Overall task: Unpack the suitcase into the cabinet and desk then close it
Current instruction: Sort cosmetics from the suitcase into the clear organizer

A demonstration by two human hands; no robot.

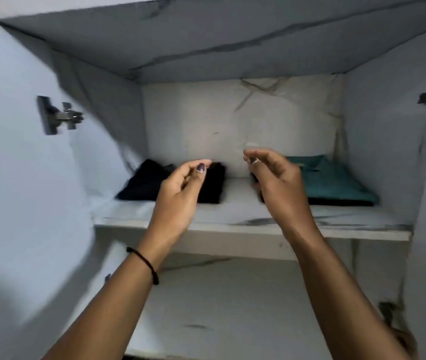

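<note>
Shelf (232, 226), black clothes (147, 184) left, teal shirt (336, 184) right — left grip (178, 196), right grip (278, 183) in front, loosely curled, empty

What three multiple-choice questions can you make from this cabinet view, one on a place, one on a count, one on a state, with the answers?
1. Where does the teal garment lie?
A. on the right side of the upper shelf
B. on the lower shelf
C. hanging from a hinge

2. How many clothing piles sit on that shelf?
A. one
B. two
C. four

3. What do the left hand and right hand hold?
A. nothing
B. a suitcase handle
C. a hanger

Answers:
1 A: it lies folded at the shelf's right end.
2 B: the black garment is at the left and the teal one at the right.
3 A: both hands are raised in front of the shelf, fingers loosely curled and empty.
</note>
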